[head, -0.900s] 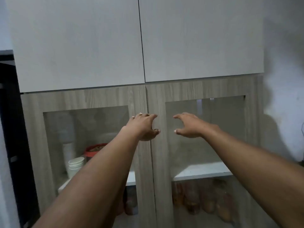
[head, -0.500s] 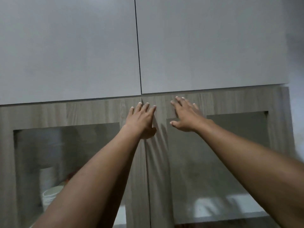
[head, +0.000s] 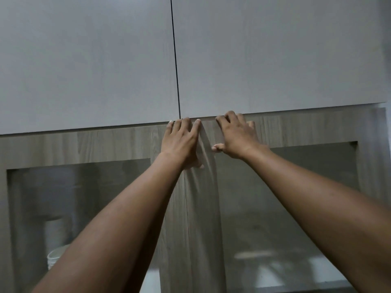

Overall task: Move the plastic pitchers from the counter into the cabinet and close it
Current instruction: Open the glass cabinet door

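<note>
Hands (head: 181, 142) risen, upper doors (head: 275, 56) shut

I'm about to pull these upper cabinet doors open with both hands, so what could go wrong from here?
Both hands, left hand and right hand, have only fingertips hooked at the bottom edge of the white upper doors, so the grip may slip.

Both hands sit near the centre seam; doors swinging out could come toward your face.

Hands rest on the glass-panel doors below; pressing there adds nothing.
</note>
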{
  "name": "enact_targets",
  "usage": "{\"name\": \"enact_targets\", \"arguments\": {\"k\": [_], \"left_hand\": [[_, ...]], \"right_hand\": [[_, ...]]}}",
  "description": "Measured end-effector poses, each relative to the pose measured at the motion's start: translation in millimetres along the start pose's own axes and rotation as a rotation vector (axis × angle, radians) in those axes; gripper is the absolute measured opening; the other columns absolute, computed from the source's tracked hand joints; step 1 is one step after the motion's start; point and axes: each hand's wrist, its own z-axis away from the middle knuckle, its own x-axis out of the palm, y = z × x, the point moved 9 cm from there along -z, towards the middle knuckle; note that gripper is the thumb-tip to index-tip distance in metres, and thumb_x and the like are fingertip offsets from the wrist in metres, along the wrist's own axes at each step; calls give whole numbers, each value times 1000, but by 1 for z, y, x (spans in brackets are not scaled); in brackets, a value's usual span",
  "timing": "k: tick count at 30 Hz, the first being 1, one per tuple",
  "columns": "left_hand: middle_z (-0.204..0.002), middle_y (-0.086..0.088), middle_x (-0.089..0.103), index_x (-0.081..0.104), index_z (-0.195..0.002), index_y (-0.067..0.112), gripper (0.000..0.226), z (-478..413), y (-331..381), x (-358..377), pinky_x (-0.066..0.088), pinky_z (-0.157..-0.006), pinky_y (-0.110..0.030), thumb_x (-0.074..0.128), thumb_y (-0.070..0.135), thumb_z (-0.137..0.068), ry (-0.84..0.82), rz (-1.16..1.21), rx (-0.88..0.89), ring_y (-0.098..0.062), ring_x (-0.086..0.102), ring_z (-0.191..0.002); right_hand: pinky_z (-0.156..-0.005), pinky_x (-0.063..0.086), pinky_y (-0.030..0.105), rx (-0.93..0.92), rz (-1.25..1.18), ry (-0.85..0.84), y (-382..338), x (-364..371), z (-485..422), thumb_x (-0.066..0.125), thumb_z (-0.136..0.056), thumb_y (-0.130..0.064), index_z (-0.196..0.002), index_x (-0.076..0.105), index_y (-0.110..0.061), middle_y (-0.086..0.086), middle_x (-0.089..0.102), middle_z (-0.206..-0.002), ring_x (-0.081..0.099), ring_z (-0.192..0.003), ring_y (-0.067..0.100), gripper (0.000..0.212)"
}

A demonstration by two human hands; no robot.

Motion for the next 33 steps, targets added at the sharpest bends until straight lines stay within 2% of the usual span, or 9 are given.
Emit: {"name": "enact_targets", "arguments": {"k": [6,11,15,19,24,27,29,31,33], "left_hand": [[-142,-14,38,26,-149,16,125,34,7,-54,38,-106,-43,86,63,-51,73,57,44,-35,35,-133],[-138,-15,40,33,-146,13,110,74,27,-116,42,-104,-43,83,60,-60,172,173,79,-36,36,-129],[-138,-16,40,37,-147,8,83,102,45,-166,45,-94,-34,71,46,-81,252,597,77,-32,46,-123],[-137,-16,49,37,-148,7,72,126,66,-203,27,-86,-10,69,22,-86,334,914,16,-27,52,-121],[-117,-13,66,44,-139,7,61,176,119,-229,52,-78,-28,66,14,-83,444,1103,49,-24,63,-96],[-118,-8,61,39,-144,12,64,209,171,-239,57,-82,-37,63,18,-85,403,1157,102,-18,59,-94],[-129,-6,56,26,-153,16,75,229,209,-248,56,-87,-35,60,25,-87,367,1204,133,-19,60,-101],[-138,-6,50,12,-158,18,85,247,248,-262,49,-94,-27,59,31,-88,332,1216,178,-16,57,-111],[-150,-8,41,5,-159,16,91,263,286,-281,43,-106,-29,59,36,-88,327,1223,234,-18,49,-127]], "right_hand": [[-99,38,50,54,-146,-1,-1,-42,32,78,-71,-56,-144,36,-27,0,38,-145,33,-138,23,89],[-106,41,48,83,-374,-8,7,-94,73,85,-67,-49,-147,37,-23,1,37,-147,44,-130,21,97],[-96,39,25,93,-536,22,14,-148,106,76,-78,-52,-140,46,-18,3,42,-139,46,-115,13,77],[-90,38,24,204,-658,72,32,-196,132,56,-87,-64,-123,57,-22,1,50,-126,51,-110,13,56],[-81,40,24,301,-744,154,58,-248,168,52,-89,-64,-107,63,-20,1,55,-113,56,-102,15,49],[-82,48,35,365,-838,153,78,-280,193,46,-77,-78,-100,65,-21,4,62,-106,59,-93,19,64],[-93,51,44,415,-901,139,94,-303,214,45,-76,-80,-104,66,-21,6,67,-110,63,-99,23,69],[-100,50,45,443,-994,114,110,-323,236,45,-82,-77,-107,66,-25,-2,69,-110,65,-101,14,61],[-97,50,44,471,-1070,106,128,-344,259,40,-91,-69,-111,66,-22,1,69,-109,66,-98,14,57]]}}
